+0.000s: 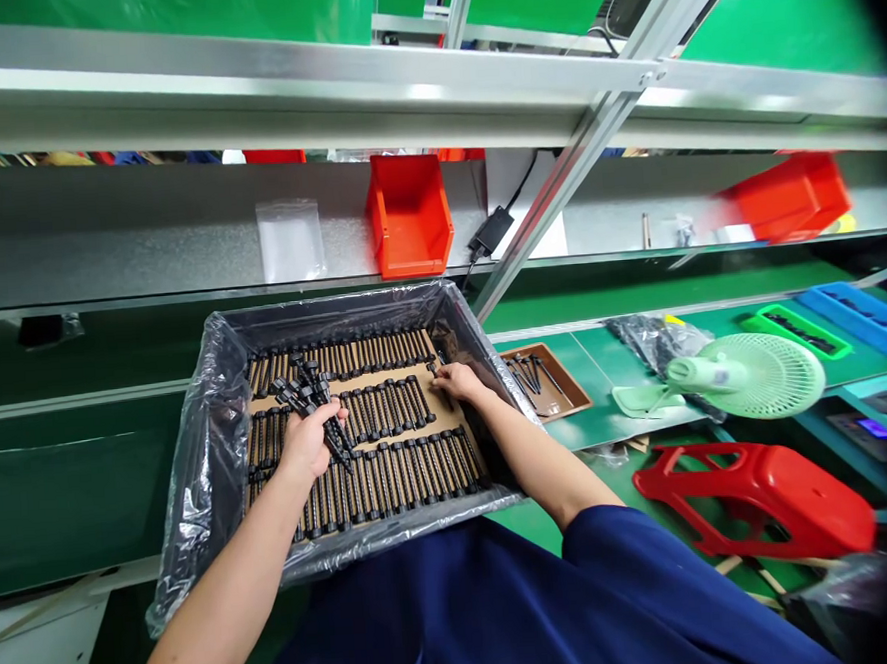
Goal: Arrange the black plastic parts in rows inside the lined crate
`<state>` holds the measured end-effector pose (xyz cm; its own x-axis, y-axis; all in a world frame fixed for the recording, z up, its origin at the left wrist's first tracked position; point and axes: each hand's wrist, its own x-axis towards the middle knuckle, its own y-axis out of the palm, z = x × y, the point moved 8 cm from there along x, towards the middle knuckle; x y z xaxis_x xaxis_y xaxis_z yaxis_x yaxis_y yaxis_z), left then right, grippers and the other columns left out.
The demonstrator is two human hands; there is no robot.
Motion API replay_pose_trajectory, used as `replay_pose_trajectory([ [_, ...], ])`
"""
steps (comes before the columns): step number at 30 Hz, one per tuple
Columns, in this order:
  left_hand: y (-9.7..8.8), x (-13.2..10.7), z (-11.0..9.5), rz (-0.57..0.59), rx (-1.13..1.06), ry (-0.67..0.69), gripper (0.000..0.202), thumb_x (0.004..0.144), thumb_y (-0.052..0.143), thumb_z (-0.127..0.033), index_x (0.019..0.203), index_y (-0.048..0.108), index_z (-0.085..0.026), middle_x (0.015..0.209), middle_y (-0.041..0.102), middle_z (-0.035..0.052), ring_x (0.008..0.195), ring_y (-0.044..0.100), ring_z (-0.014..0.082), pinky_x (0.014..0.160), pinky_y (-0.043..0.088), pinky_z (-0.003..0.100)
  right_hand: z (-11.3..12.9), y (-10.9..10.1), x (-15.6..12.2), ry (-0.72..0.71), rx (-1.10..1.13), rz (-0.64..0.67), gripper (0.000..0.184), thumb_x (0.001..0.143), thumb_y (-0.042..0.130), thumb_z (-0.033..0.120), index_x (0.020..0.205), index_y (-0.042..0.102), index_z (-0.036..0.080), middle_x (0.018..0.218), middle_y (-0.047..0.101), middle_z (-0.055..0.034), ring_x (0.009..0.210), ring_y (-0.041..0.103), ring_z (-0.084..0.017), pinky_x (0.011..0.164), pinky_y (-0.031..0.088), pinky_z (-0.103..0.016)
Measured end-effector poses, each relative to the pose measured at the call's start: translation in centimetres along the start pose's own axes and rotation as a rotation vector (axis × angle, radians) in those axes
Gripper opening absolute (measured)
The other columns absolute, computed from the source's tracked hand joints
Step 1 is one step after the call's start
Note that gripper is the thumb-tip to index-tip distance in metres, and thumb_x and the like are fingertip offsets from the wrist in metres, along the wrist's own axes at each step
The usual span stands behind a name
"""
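Observation:
A plastic-lined box [215, 406] rests on my lap, with rows of black bolts [392, 470] laid on brown cardboard inside. My left hand [309, 440] is closed round a bundle of several black bolts [308, 385], held over the left part of the rows. My right hand [458, 381] reaches to the box's far right, fingers curled down and pinched at a bolt near the end of a row; what the fingertips hold is too small to make out.
A small brown tray [563, 385] with a few bolts sits right of the box. A green table fan [747, 374], red stool [761, 498], red bins [408, 214] [788, 196], green tray [796, 330] and blue tray [863, 316] stand around. A diagonal metal strut [555, 195] crosses behind.

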<state>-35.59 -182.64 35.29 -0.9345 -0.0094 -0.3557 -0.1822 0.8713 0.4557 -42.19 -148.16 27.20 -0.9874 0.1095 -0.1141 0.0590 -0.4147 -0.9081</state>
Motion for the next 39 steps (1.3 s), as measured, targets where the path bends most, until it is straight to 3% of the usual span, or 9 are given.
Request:
replay_pose_trajectory([
  [3,-0.1,0.1,0.2,-0.001,0.008,0.012,0.030,0.049,0.083,-0.018,0.072,0.065,-0.010,0.065,0.066,0.0026,0.057,0.062,0.0131,0.052,0.049,0.023,-0.5,1.3,-0.1,0.135,0.034,0.016,0.018,0.080,0.065,0.029,0.067,0.066,0.015,0.064,0.063,-0.0023,0.062,0.056,-0.013,0.059,0.038,-0.021],
  [8,0.1,0.1,1.0,0.018,0.053,-0.037,0.030,0.050,0.081,-0.019,0.072,0.063,-0.011,0.061,0.066,0.0046,0.054,0.061,0.0148,0.051,0.049,0.025,-0.6,3.7,-0.3,0.234,0.102,0.003,0.011,0.075,0.072,0.024,0.074,0.067,0.014,0.072,0.067,-0.0038,0.067,0.059,-0.014,0.061,0.039,-0.021],
  [12,0.2,0.1,1.5,0.037,0.060,-0.049,0.030,0.050,0.081,-0.018,0.073,0.064,-0.010,0.061,0.067,0.0048,0.056,0.062,0.0153,0.053,0.050,0.026,-0.1,3.8,-0.1,0.222,0.114,-0.075,0.014,0.076,0.072,0.025,0.084,0.069,0.013,0.083,0.070,-0.0059,0.077,0.063,-0.014,0.066,0.040,-0.019],
  [22,0.5,0.3,2.1,0.106,0.105,-0.054,0.027,0.055,0.082,-0.020,0.074,0.067,-0.007,0.066,0.068,0.0084,0.060,0.063,0.0139,0.054,0.048,0.023,1.1,2.2,0.0,0.188,0.027,-0.019,0.012,0.082,0.063,0.020,0.084,0.071,0.012,0.090,0.071,-0.0121,0.088,0.064,-0.020,0.076,0.043,-0.024],
  [26,0.9,0.1,2.2,0.130,0.104,-0.054,0.027,0.057,0.081,-0.022,0.076,0.068,-0.007,0.071,0.069,0.0099,0.063,0.065,0.0149,0.056,0.050,0.023,6.1,0.6,-1.3,0.018,0.353,0.000,0.021,0.085,0.059,0.030,0.079,0.069,0.013,0.084,0.069,-0.0085,0.079,0.063,-0.018,0.069,0.045,-0.024],
  [30,1.4,-0.4,2.4,0.122,0.121,-0.059,0.030,0.055,0.081,-0.022,0.078,0.068,-0.008,0.071,0.070,0.0091,0.064,0.066,0.0167,0.060,0.052,0.026,14.9,2.5,-5.9,-0.174,1.000,0.366,0.040,0.078,0.062,0.055,0.081,0.066,0.015,0.072,0.065,-0.0016,0.056,0.053,-0.010,0.052,0.042,-0.021],
  [32,1.7,-0.6,2.6,0.141,0.140,-0.052,0.032,0.054,0.081,-0.022,0.080,0.068,-0.009,0.070,0.070,0.0075,0.062,0.066,0.0169,0.060,0.052,0.027,18.0,3.1,-8.2,-0.198,1.162,0.436,0.042,0.073,0.068,0.057,0.078,0.064,0.015,0.068,0.064,-0.0008,0.052,0.051,-0.009,0.048,0.040,-0.020],
  [35,2.0,-0.8,3.0,0.168,0.176,-0.042,0.033,0.054,0.082,-0.023,0.081,0.068,-0.010,0.069,0.070,0.0060,0.060,0.065,0.0172,0.060,0.052,0.028,19.6,3.7,-9.7,-0.126,1.293,0.423,0.041,0.066,0.075,0.053,0.069,0.058,0.016,0.060,0.062,0.0006,0.049,0.050,-0.008,0.045,0.035,-0.018],
  [39,1.5,-0.4,3.4,0.141,0.182,-0.063,0.033,0.053,0.084,-0.024,0.079,0.068,-0.009,0.072,0.070,0.0082,0.063,0.066,0.0176,0.062,0.053,0.029,17.8,1.5,-8.0,-0.090,1.364,0.279,0.038,0.066,0.074,0.049,0.066,0.051,0.019,0.054,0.053,0.0052,0.046,0.045,-0.007,0.044,0.033,-0.019],
])
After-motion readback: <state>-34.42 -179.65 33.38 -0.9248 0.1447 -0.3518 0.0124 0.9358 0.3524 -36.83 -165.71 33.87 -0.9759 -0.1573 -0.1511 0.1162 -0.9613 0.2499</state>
